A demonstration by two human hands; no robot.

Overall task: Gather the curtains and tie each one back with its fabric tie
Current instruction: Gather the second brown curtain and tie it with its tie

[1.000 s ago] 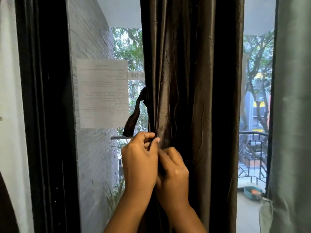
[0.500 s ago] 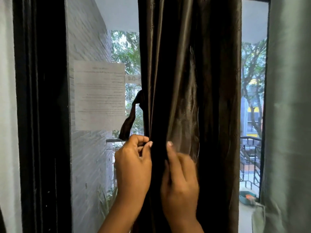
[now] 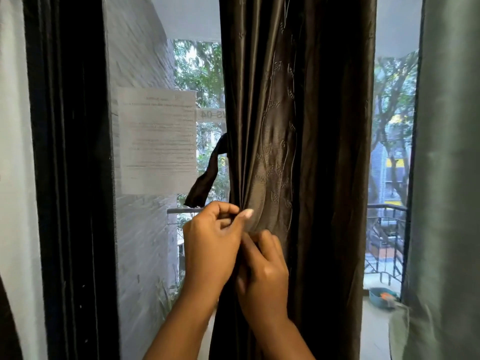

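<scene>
A single wide-angle view comes from the person's head and faces straight ahead at a glass balcony door, level rather than tilted down. It sits close to the dark brown embroidered satin curtain (image 3: 298, 152), whose folds fill the middle from top to bottom. Both forearms rise from the lower edge. The black vertical door frame (image 3: 72, 178) closes the left side

Curtain (image 3: 298, 126): glossy embossed cloth; notice (image 3: 155, 139): matt paper.
</scene>
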